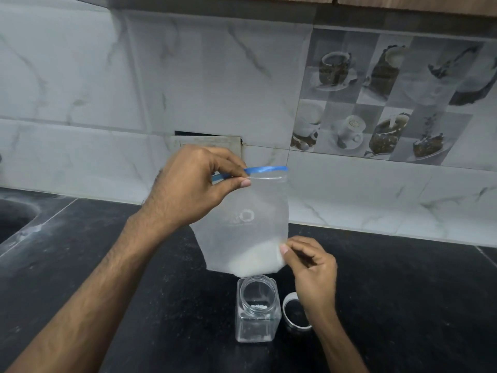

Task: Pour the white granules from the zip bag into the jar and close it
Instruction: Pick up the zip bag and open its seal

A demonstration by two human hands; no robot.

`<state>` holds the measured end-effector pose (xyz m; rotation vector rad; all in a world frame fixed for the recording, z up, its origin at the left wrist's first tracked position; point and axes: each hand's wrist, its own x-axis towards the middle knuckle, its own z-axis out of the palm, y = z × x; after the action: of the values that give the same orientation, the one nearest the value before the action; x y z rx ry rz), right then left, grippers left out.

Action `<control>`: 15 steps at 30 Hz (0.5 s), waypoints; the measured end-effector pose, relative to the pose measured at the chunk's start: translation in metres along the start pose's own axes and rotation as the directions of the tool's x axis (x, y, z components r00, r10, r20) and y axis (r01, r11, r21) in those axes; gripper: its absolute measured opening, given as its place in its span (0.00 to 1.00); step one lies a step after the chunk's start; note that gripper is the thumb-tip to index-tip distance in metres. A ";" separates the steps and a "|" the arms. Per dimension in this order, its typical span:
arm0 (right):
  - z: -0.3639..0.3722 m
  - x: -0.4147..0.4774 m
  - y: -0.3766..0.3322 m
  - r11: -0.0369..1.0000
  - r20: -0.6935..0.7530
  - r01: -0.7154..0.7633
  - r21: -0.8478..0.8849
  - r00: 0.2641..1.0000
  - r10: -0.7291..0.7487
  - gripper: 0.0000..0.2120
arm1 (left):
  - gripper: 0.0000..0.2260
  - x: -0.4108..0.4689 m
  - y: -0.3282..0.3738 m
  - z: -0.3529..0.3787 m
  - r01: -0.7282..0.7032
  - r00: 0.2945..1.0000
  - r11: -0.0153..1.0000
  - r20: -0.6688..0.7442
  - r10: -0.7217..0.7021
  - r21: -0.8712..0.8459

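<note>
A clear zip bag (250,211) with a blue zip strip hangs upright above the counter. White granules (258,261) fill its bottom right corner. My left hand (193,184) pinches the bag at its top left, by the zip. My right hand (312,267) pinches the bag's lower right edge beside the granules. Directly below the bag stands a clear square jar (256,309), open at the top, with a few white granules inside. Its lid (294,312) lies upside down on the counter just right of the jar, partly behind my right wrist.
The black stone counter (403,305) spreads to both sides of the jar. A sink (13,214) is set into it at the far left. Marble-look wall tiles (215,90) rise close behind the bag.
</note>
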<state>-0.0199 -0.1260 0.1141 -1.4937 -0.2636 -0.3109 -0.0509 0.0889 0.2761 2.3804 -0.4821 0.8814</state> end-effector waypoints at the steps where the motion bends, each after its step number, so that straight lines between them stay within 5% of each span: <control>1: -0.002 0.002 -0.003 0.999 0.021 0.023 -0.039 1.000 -0.022 0.15 | 0.06 -0.002 -0.002 0.000 0.012 1.000 1.000 0.001 -0.012 -0.006; 15: -0.027 0.031 -0.043 0.947 -0.004 0.193 -0.256 0.980 -0.201 0.14 | 0.02 -0.026 -0.015 0.007 0.098 0.985 0.984 -0.126 -0.118 -0.149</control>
<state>-0.0070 -0.1561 0.1641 -1.7176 -0.3608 -0.5438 -0.0584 0.1003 0.2486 2.1793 -0.3468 0.9195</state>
